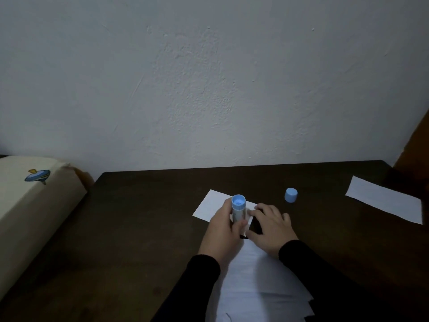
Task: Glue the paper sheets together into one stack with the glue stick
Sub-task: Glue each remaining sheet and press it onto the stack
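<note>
The left hand (224, 225) is curled round the blue-topped, white-bodied plastic glue stick (238, 209), holding it upright with its uncapped end up, over the small white paper sheet (209, 205) that lies near the middle of the dark wooden surface (139, 228), toward its far edge. The right hand (270, 225) lies flat with fingers spread on that sheet's near right part, pressing down and holding nothing. The round blue plastic cap (290, 194) stands just beyond the right hand, apart from it. A second white paper sheet (383, 198) lies well apart near the far right corner, and a loose pile of white paper sheets (260, 282) sits at the near edge between the black sleeves.

This looks like the gluing step on one sheet: the stick is open and in hand, but its tip points away from the paper. Next, the stick would need turning tip-down and rubbing across the pinned sheet, before another sheet is laid squarely on top.
</note>
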